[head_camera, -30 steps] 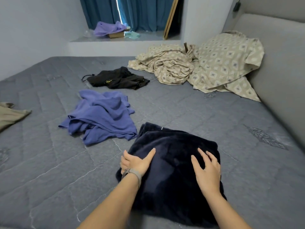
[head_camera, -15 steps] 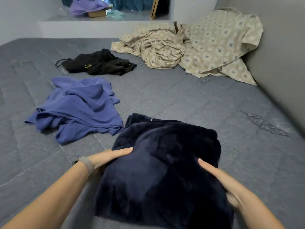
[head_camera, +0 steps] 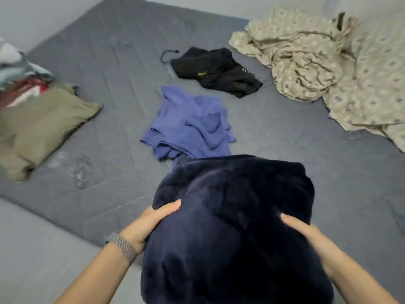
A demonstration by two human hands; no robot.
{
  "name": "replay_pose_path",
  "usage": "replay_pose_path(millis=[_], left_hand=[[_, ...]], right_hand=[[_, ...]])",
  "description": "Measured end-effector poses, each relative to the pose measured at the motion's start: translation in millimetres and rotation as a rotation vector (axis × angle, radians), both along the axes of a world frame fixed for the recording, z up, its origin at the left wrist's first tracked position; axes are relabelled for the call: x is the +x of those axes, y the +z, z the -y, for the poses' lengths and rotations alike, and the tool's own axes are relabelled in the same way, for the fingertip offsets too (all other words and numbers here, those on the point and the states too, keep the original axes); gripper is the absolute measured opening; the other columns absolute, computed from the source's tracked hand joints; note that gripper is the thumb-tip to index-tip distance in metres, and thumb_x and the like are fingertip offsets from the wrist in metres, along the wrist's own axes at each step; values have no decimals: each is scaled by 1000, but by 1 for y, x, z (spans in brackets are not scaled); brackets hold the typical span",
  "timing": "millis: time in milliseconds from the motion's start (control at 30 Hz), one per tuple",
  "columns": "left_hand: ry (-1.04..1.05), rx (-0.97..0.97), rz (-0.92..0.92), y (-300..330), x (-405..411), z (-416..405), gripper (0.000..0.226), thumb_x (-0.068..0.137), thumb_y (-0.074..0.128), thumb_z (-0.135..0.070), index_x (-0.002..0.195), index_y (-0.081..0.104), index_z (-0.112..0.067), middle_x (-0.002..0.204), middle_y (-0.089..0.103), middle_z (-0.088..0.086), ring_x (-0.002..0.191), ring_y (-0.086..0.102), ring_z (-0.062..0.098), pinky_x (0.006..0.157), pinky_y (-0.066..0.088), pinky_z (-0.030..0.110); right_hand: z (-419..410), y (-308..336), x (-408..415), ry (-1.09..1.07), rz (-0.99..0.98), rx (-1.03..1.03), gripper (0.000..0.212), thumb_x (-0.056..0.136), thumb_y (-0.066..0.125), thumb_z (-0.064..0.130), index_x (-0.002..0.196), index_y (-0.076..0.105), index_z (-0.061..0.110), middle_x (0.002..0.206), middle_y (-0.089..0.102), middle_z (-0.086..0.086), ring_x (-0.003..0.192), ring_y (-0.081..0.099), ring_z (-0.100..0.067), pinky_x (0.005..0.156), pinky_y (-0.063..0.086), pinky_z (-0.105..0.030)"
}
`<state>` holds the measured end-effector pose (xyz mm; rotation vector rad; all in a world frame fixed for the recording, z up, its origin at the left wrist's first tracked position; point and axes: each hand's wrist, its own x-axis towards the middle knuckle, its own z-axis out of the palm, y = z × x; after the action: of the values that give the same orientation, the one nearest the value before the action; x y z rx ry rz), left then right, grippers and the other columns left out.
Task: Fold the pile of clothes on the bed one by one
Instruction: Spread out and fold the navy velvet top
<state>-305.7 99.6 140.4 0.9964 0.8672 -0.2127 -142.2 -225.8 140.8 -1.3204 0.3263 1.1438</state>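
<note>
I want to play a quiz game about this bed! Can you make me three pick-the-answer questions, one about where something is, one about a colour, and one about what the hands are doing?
1. Where is the black garment?
A. Beyond the blue one
B. On the green stack
C. In a hand

2. What colour is the folded bundle?
A. Red
B. Dark navy
C. Yellow

3. What are the hands doing?
A. Resting flat on the bed
B. Both gripping the bundle's sides
C. Pulling the patterned sheet

Answers:
1 A: it lies farther up the bed than the blue garment.
2 B: its fabric is dark navy.
3 B: the left hand and right hand hold opposite sides.
</note>
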Motion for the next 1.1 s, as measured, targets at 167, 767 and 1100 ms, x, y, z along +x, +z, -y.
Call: replay_pose_path(millis=[167,767,1100], left_hand=[[264,-10,1,125,-113,-84,53,78,77,-36,124,62,-15,121,66,8,111,64,25,97,45,40],[697,-76,29,245,-287,-287,43,81,69,-39,118,64,-17,110,72,6,101,69,23,91,50,39],[758,-213,-57,170,-212,-491,37,89,62,-38,115,65,-12,108,72,7,103,66,23,85,50,35]], right_hand=[[-187,135,-27,408,186,72,87,39,94,38,117,64,14,113,70,-12,102,68,-30,90,51,-44],[-510,241,-134,811,239,52,78,56,85,38,126,59,14,118,68,-10,107,66,-29,93,49,-44],[-747,143,-42,894,295,-269,85,48,85,46,121,60,11,108,70,-19,96,69,-37,93,52,-51]])
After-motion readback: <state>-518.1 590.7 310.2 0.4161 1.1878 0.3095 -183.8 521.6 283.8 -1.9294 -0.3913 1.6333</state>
